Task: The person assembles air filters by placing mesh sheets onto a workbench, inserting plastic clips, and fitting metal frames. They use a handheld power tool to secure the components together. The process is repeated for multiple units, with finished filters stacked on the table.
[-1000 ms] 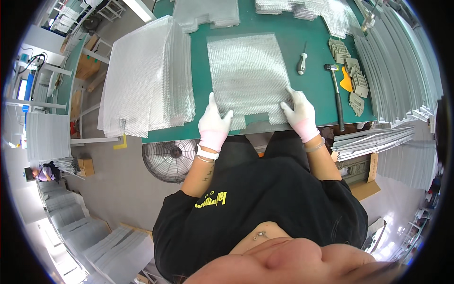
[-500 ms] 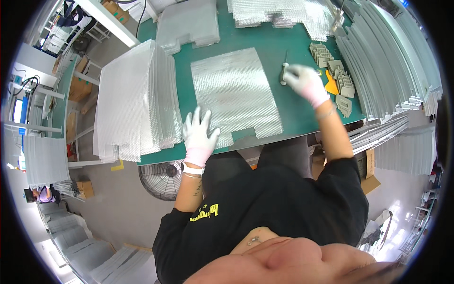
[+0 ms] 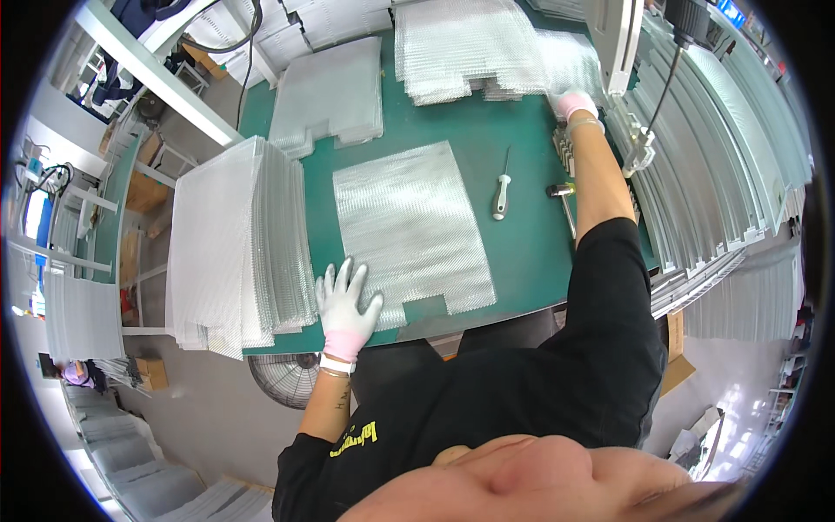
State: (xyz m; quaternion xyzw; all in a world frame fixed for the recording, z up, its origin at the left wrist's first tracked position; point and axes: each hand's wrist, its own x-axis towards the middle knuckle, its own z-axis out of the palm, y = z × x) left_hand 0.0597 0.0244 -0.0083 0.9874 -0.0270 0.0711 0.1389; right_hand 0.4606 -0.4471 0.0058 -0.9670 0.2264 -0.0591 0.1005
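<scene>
At the near-left corner of the notched mesh sheet point(image 3: 413, 222), my left hand point(image 3: 346, 306) lay with its fingers spread, much as it had half a second earlier. The sheet rested on the green table point(image 3: 532, 252) before me, notch toward my body. What had changed was my right hand point(image 3: 571, 103): gone from the sheet's near-right corner, past the screwdriver point(image 3: 501, 198), out to the far-right mesh pieces point(image 3: 570, 63). Whether its fingers had closed on anything, I could not tell. That left, I judged, only one hand to steady the sheet.
</scene>
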